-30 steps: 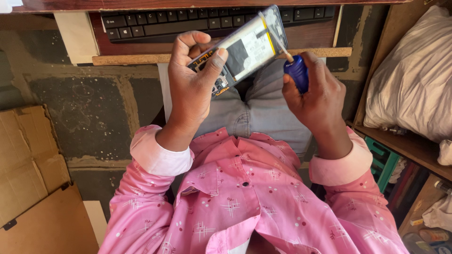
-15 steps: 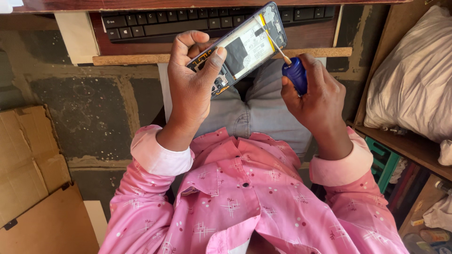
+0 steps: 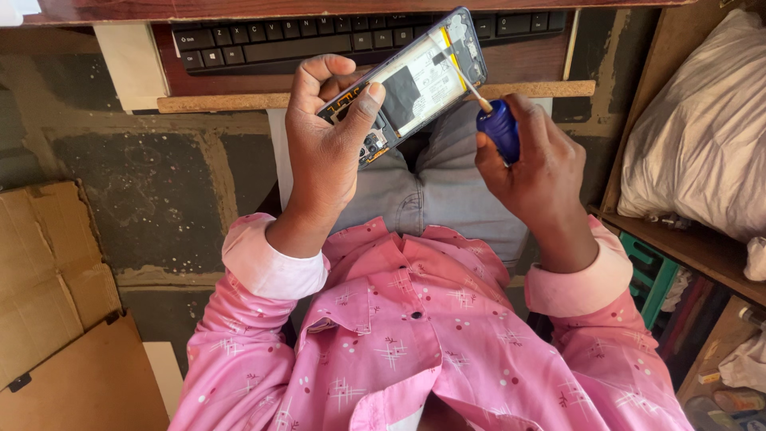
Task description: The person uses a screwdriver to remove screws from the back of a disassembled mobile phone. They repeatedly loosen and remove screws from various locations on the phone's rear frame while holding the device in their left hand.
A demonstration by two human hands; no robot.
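My left hand (image 3: 327,148) grips an opened smartphone (image 3: 415,80) with its back cover off, so the battery and circuit board show. The thumb presses on the phone's lower part. My right hand (image 3: 531,164) is closed around a small screwdriver with a blue handle (image 3: 499,128). Its thin metal tip touches the phone's inside near the upper right edge. Both hands are raised above my lap, over grey trousers and a pink patterned shirt.
A black keyboard (image 3: 319,36) lies on a pull-out wooden tray (image 3: 239,102) just beyond the phone. A cardboard box (image 3: 48,303) stands at the left on the stone floor. A wooden shelf with a white bag (image 3: 702,136) is at the right.
The phone has tilted slightly and the screwdriver tip has shifted a little along its upper edge. Both hands keep their hold.
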